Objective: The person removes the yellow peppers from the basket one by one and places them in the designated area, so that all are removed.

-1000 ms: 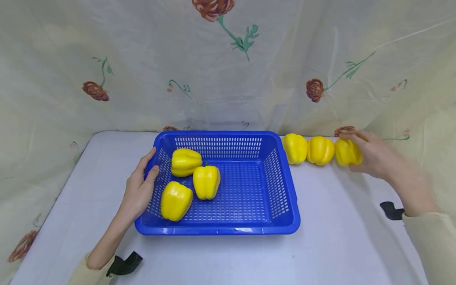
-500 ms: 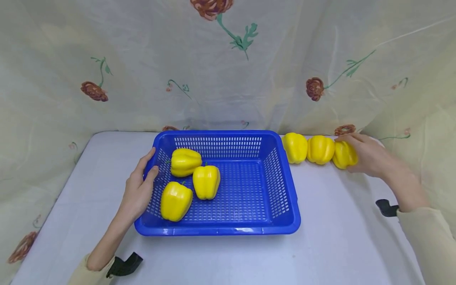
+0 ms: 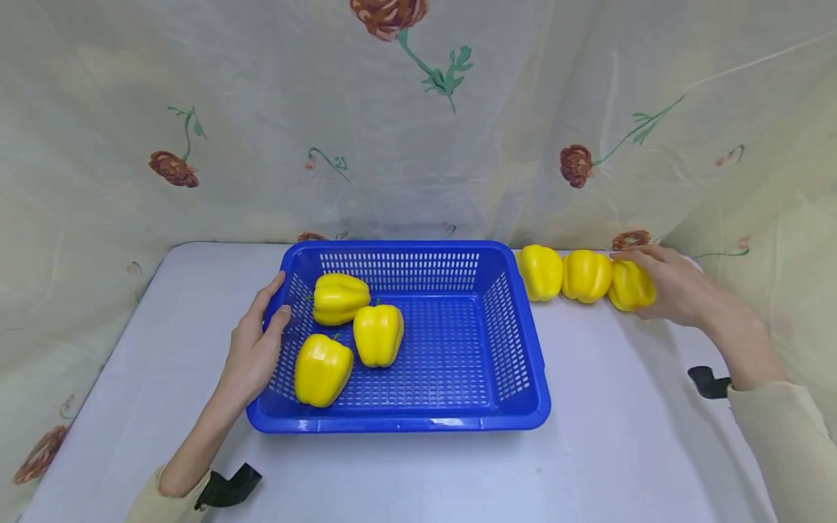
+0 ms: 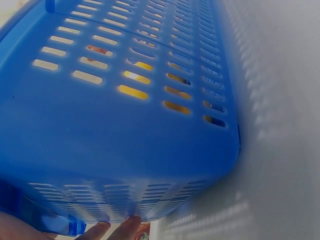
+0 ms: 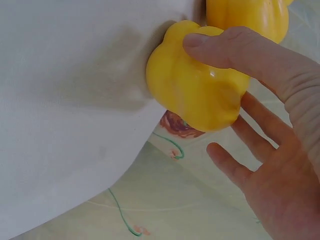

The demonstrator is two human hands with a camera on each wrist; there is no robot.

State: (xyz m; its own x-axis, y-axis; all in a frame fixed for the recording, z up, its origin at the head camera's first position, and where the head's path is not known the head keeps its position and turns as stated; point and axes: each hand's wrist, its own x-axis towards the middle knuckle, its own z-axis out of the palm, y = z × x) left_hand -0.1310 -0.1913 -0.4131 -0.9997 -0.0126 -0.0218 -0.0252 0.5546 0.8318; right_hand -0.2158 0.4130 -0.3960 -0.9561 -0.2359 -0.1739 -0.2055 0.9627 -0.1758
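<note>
My left hand [image 3: 255,349] grips the left rim of a blue plastic basket [image 3: 399,423], thumb inside and fingers along the outside. Three yellow bell peppers lie in its left part: one at the back [image 3: 340,298], one nearer the middle [image 3: 378,335] and one at the front [image 3: 323,370]. My right hand [image 3: 676,287] holds the rightmost bell pepper [image 3: 631,286] of a row on the table. In the right wrist view the thumb lies over this yellow pepper [image 5: 195,85], with fingers behind it. Beside it stand a middle pepper [image 3: 587,276] and another [image 3: 541,272] against the basket's right rim.
A white-covered table [image 3: 628,436] carries everything. Its back edge meets a hanging curtain [image 3: 418,145] with printed flowers, which also runs down both sides. Black wrist mounts [image 3: 229,485] show below each hand.
My right hand has moved slightly left with the rightmost pepper, bringing it right up to the middle one and tilting it a little. The left hand and basket have stayed in place.
</note>
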